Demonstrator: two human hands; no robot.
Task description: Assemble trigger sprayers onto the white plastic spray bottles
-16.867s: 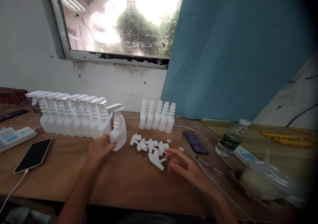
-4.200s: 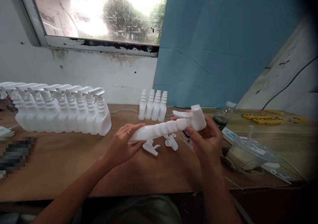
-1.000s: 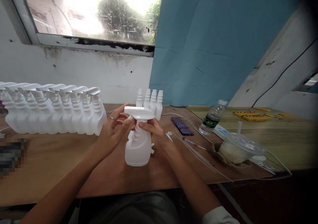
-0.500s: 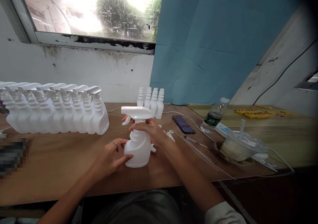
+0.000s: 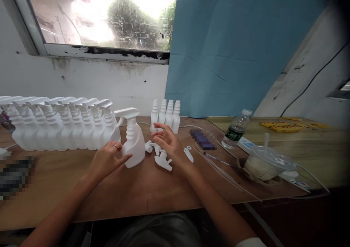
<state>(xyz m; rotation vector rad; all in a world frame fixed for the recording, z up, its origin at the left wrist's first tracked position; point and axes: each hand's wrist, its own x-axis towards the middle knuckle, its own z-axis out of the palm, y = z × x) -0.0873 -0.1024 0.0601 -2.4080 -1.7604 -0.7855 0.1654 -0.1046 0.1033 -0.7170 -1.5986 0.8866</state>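
Note:
A white spray bottle [image 5: 134,145] with its trigger head on stands upright, slightly tilted in view, at the right end of a row of similar spray bottles [image 5: 62,126]. Around its lower left side my left hand [image 5: 108,157] grips it between thumb and fingers. My right hand [image 5: 169,143] is apart from the bottle, fingers spread, with nothing in it. Below and beside that hand lie loose white trigger sprayer heads [image 5: 163,162], partly covered by it. Behind it stand several white bottles without heads [image 5: 177,117].
To the right are a blurred phone [image 5: 202,139], thin clear tubes [image 5: 218,170], a pen [image 5: 218,158], a water bottle [image 5: 235,130] and a lidded cup with a straw [image 5: 262,163]. A blurred dark object [image 5: 16,176] lies at the left.
The spray bottle has moved left, toward the row, with my left hand on it. My right hand has let go of its neck and opened, uncovering loose sprayer heads.

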